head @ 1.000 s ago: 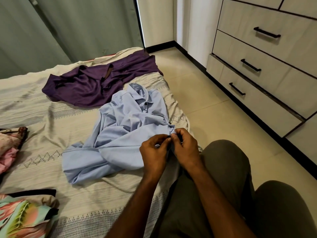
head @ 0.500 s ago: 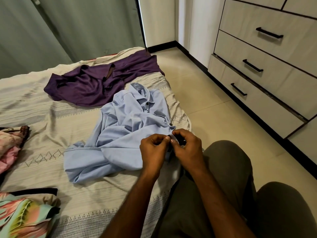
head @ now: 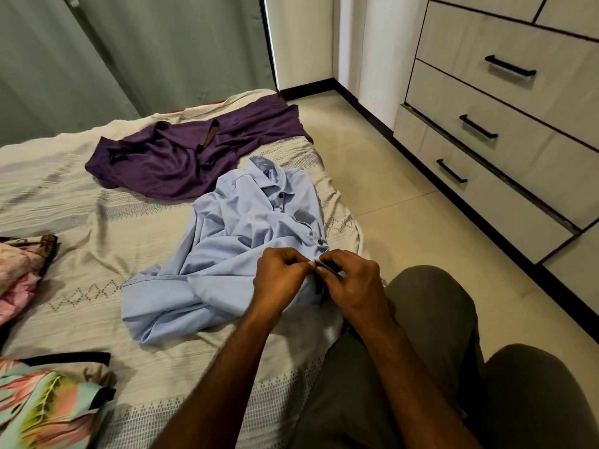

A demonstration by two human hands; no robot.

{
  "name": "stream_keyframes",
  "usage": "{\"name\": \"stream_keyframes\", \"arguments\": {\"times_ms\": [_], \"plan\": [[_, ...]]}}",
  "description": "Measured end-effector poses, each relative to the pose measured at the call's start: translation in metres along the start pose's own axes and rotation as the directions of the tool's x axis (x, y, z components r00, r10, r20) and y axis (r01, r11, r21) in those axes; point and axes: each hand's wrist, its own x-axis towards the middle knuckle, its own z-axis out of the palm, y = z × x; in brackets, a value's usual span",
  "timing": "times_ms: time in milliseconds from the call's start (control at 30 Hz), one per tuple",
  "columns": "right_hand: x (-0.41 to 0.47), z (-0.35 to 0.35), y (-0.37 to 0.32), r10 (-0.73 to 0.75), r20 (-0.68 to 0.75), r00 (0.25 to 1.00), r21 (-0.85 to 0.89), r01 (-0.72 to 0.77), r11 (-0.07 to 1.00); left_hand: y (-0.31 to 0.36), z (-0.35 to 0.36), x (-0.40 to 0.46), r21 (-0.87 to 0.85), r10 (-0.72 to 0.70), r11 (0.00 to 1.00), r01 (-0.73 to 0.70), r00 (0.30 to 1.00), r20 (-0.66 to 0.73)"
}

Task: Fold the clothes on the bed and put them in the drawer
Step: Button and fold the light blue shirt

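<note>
Two hands meet at the near right edge of the crumpled light-blue button-front cotton shirt (head: 233, 254), which lies on the pale patterned bedspread (head: 81, 202) with its collar pointing away and its long axis running roughly from the hands toward the far edge. Left hand (head: 278, 280) pinches the front strip of fabric; right hand (head: 353, 283) pinches the opposing edge, thumbs nearly touching. Probably fastening a button, though the button itself is hidden between the fingertips. Bulk of the shirt spreads to the left of the grip, so the left hand is nearer for smoothing it flat. Rumpled purple satin garment (head: 181, 160) lies beyond, touching the collar. Grey wood-grain drawers with black handles (head: 505, 150) stand across the floor to the right, all closed.
</note>
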Motion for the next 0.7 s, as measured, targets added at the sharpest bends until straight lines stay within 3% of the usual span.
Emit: {"name": "stream_keyframes", "arguments": {"times_ms": [233,433,533,600,700], "plan": [[-0.001,-0.002,-0.002,-0.013,0.008,1.000,0.038,0.013,0.999,-0.001,0.000,-0.002,-0.016,0.034,0.999,-0.035,0.999,-0.022],[-0.001,0.001,0.000,0.053,0.122,0.991,0.032,-0.057,0.998,-0.005,-0.007,0.000,-0.030,0.078,0.997,-0.075,0.992,0.103],[-0.001,0.001,0.000,0.133,0.103,0.986,0.049,-0.138,0.989,-0.012,-0.019,0.011,0.083,0.208,0.972,-0.219,0.969,0.132],[0.000,-0.002,0.001,0.153,0.082,0.985,0.065,-0.159,0.985,-0.012,-0.025,0.022,0.195,0.413,0.877,-0.440,0.896,0.164],[0.001,-0.004,0.000,0.150,0.075,0.986,0.098,-0.157,0.983,0.000,-0.026,0.035,0.208,0.572,0.693,-0.691,0.701,0.426]]}}
